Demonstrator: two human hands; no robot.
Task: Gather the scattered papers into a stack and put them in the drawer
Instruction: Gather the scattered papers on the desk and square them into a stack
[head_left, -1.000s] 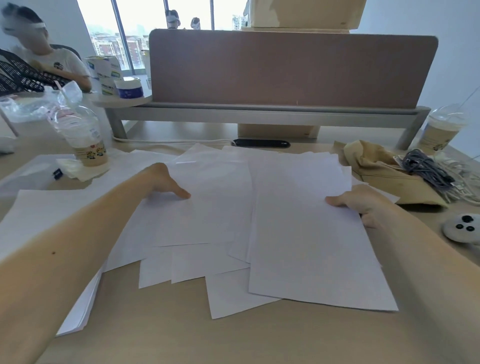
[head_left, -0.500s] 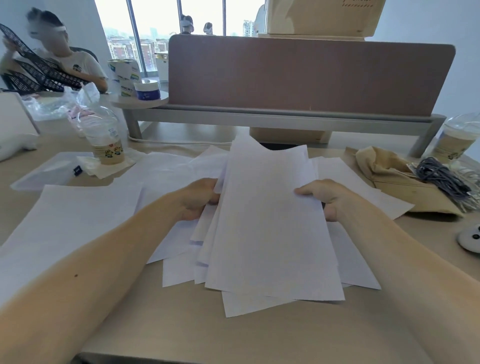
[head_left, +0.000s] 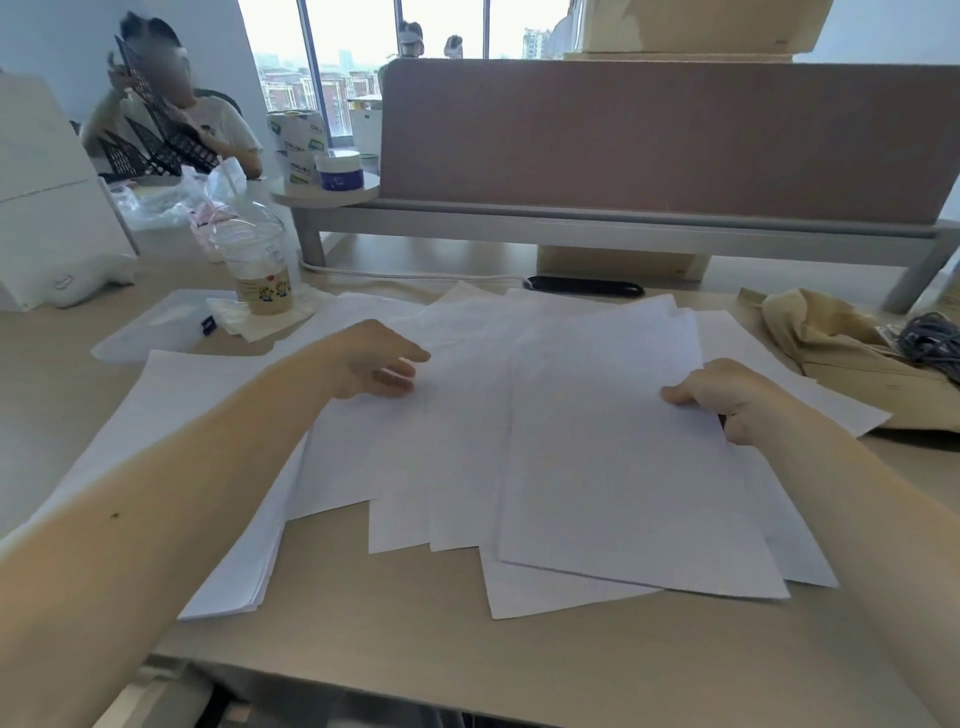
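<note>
Several white papers (head_left: 467, 441) lie fanned out and overlapping on the beige desk (head_left: 467, 660). On top at the right lies a large sheet (head_left: 618, 467); my right hand (head_left: 727, 397) pinches its right edge, thumb on top. My left hand (head_left: 374, 358) hovers over the sheets at the left of the spread with its fingers loosely curled, holding nothing. A thin pile of papers (head_left: 234, 561) lies under my left forearm at the desk's left. No drawer is in view.
A plastic drink cup (head_left: 257, 270) stands on a napkin at back left. A beige cloth (head_left: 841, 358) with grey cables (head_left: 935, 343) lies at right. A brown partition (head_left: 665, 140) on a grey shelf closes off the back. Another person sits at far left.
The lifted bundle between both hands has come back down flat on the desk. My left hand has let go and drawn left; my right hand keeps hold of the top sheet's edge.
</note>
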